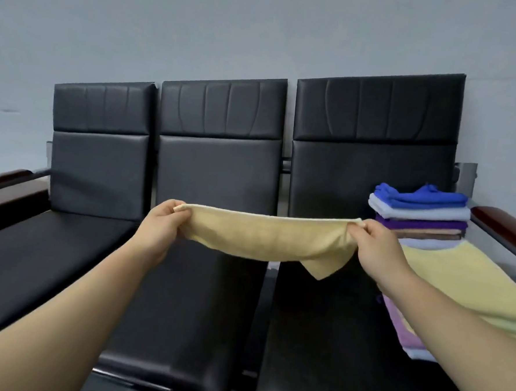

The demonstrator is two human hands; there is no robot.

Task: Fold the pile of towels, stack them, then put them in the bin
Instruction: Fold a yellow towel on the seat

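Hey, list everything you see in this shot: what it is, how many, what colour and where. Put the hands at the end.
held towel: one, pale yellow, stretched in the air in front of the middle seat.
folded stack: one, blue on top, then pale blue, purple and brown layers; back of the right seat.
flat pile: one, yellow towel on top, lilac and pale blue edges under it; front of the right seat.
seats: three, black padded, in a row.
armrests: reddish-brown wood, at the ends of the row.
wall: one, grey, behind the seats.
left hand: one, pinches the held towel's left corner.
right hand: one, pinches its right corner.
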